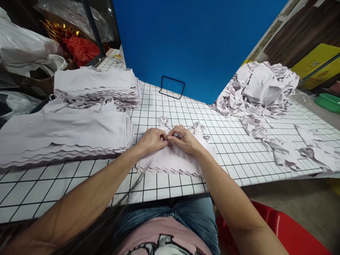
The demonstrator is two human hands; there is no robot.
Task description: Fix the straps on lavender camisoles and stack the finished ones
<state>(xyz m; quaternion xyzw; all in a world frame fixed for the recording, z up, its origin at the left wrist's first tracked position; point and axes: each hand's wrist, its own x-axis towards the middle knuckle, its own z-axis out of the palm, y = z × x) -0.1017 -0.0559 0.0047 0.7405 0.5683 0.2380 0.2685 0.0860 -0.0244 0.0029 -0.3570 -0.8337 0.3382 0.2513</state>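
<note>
A pale lilac garment (172, 161) with a wavy hem and thin straps lies flat on the gridded white table (164, 109) in front of me. My left hand (152, 140) and my right hand (184, 139) meet over its upper middle. Both are closed in a pinch, fingertips touching, on a small part of the garment that I cannot make out clearly. The straps (198, 128) curl beyond my fingers.
Two neat stacks of the same lilac garments (66, 136) (98, 85) sit at the left. A loose heap of them (262, 88) spreads across the right, with single pieces (316, 152) near the edge. A black wire stand (172, 88) stands before a blue wall. A red stool (287, 230) is at my lower right.
</note>
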